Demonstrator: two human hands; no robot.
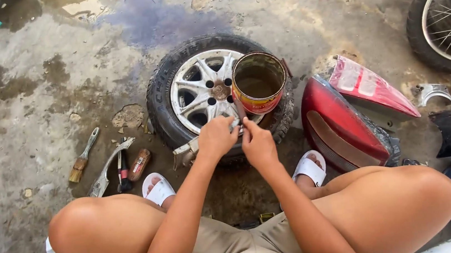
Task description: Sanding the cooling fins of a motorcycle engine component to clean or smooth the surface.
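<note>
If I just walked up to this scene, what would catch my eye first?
Probably the small car wheel with its silver rim, lying flat on the stained concrete, and the rusty open can standing on it. Just in front, the left hand and right hand meet over a small metal part. To the right lie glossy red body panels.

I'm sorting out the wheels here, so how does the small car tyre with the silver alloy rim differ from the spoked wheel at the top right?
The small car tyre with the silver alloy rim lies flat on the concrete, fully in view, with a rusty tin can resting on it. The thin-spoked wheel is cut off by the frame, carries nothing, and has fine wire spokes rather than broad cast ones. Both have black rubber tyres.
</note>
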